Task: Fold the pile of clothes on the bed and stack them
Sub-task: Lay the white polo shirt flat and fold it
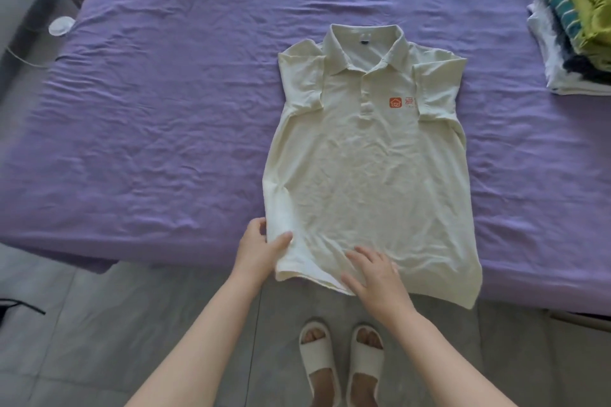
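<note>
A cream polo shirt (367, 172) with an orange chest logo lies face up on the purple bed sheet (165, 109), collar away from me, both sleeves folded inward, hem hanging slightly over the bed's near edge. My left hand (261, 251) pinches the shirt's lower left edge, thumb on top of the cloth. My right hand (377, 271) lies flat on the hem near its middle, fingers spread and straight. A stack of folded clothes (575, 33), green on top with striped, dark and white pieces below, sits at the bed's far right.
Grey tiled floor (99, 340) lies below the bed's near edge, where my feet stand in white slippers (340, 360). A small white round object (61, 26) with a cord sits left of the bed. A black cable (20, 306) lies on the floor at left.
</note>
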The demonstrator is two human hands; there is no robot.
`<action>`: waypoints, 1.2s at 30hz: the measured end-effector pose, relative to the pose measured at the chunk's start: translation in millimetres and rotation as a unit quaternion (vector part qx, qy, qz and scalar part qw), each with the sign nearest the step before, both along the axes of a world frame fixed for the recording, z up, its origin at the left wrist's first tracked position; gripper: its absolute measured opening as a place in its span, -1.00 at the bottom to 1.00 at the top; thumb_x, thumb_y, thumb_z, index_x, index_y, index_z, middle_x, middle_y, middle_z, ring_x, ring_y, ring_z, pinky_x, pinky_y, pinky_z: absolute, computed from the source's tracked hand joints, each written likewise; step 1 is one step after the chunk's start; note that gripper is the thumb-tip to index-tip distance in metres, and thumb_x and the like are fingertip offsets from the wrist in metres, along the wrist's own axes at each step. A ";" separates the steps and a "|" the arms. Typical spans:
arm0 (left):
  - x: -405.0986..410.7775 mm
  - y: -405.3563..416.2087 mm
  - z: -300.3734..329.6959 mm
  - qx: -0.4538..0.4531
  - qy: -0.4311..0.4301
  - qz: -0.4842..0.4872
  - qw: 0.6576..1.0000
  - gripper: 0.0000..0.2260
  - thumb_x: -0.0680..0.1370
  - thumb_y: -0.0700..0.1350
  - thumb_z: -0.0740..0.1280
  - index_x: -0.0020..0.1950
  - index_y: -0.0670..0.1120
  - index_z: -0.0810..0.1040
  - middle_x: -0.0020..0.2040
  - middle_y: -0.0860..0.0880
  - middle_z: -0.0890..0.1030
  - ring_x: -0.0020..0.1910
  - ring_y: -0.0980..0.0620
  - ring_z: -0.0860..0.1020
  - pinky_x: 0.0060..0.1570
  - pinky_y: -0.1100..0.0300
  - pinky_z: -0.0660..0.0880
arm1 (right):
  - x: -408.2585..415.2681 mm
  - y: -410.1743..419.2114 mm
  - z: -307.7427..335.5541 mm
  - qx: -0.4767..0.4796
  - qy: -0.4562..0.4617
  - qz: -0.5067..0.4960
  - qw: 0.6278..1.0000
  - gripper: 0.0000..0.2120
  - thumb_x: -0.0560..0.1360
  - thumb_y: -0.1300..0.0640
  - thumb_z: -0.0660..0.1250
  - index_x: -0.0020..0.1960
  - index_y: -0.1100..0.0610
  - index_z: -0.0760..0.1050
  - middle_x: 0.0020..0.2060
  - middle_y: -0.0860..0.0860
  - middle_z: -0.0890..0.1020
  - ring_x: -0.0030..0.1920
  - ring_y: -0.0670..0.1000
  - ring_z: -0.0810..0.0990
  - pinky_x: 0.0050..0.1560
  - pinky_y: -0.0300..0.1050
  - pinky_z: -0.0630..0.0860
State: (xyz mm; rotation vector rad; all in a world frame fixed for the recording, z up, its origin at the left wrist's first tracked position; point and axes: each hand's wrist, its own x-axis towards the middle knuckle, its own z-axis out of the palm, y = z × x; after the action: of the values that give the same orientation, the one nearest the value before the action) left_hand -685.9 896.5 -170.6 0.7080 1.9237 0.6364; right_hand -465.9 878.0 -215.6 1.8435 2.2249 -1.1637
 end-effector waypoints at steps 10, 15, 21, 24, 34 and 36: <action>6.9 97.0 59.8 0.051 -0.381 0.085 0.919 -0.66 0.46 -0.52 0.13 0.21 -0.38 0.42 0.04 -0.28 0.58 -0.04 -0.08 0.65 -0.05 0.17 0.62 | -29.2 58.4 47.3 0.022 0.130 -0.198 0.971 -0.93 0.51 0.01 0.33 -0.08 -0.03 0.46 -0.32 -0.09 0.55 -0.21 0.07 0.54 -0.27 -0.12 0.32; 8.4 131.8 61.2 0.067 0.007 -0.149 0.986 -0.93 0.47 -0.21 0.40 -0.10 -0.06 0.59 -0.27 0.04 0.59 -0.27 0.05 0.59 -0.20 0.20 0.56 | 0.5 112.3 63.0 0.033 0.119 -0.224 0.967 -0.78 0.54 -0.02 0.30 -0.25 0.02 0.48 -0.44 -0.02 0.49 -0.34 0.06 0.45 -0.29 -0.05 0.33; 11.4 205.5 52.7 0.157 0.111 -0.140 0.971 -0.54 0.51 0.14 0.35 -0.47 -0.07 0.33 -0.27 0.04 0.43 -0.22 0.02 0.39 -0.17 0.06 0.38 | 22.4 182.6 60.3 0.007 0.127 -0.211 0.969 -0.81 0.49 0.02 0.36 -0.28 -0.01 0.47 -0.45 -0.13 0.44 -0.38 -0.10 0.39 -0.31 -0.18 0.31; 12.5 249.2 41.3 0.154 0.031 -0.094 0.983 -0.60 0.53 0.11 0.34 -0.31 -0.20 0.49 -0.41 0.09 0.34 -0.41 0.14 0.30 -0.38 0.26 0.25 | 36.6 219.1 48.1 -0.010 0.113 -0.222 0.968 -0.89 0.49 0.09 0.34 -0.21 -0.05 0.50 -0.40 -0.18 0.50 -0.34 -0.17 0.45 -0.32 -0.35 0.32; -16.9 373.0 13.4 0.156 0.070 0.045 0.984 -0.54 0.58 0.10 0.28 -0.20 -0.32 0.45 -0.32 -0.08 0.33 -0.33 -0.01 0.28 -0.29 0.12 0.26 | 91.1 342.4 25.1 0.001 0.056 -0.324 0.944 -0.88 0.45 0.17 0.29 -0.26 0.08 0.50 -0.36 -0.03 0.54 -0.22 0.06 0.50 -0.28 -0.11 0.35; -22.1 389.0 8.3 0.154 0.082 0.051 0.983 -0.61 0.60 0.03 0.25 -0.30 -0.20 0.38 -0.38 -0.02 0.28 -0.38 0.01 0.22 -0.35 0.14 0.20 | 91.4 367.8 27.5 0.030 0.074 -0.338 0.938 -0.88 0.47 0.19 0.28 -0.24 0.06 0.49 -0.36 -0.04 0.53 -0.24 0.05 0.49 -0.29 -0.18 0.35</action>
State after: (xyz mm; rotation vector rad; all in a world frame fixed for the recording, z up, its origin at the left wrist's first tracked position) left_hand -708.0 1285.5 -162.3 0.8819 2.0450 0.9809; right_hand -374.5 1245.8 -188.1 2.7474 1.7229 -1.3496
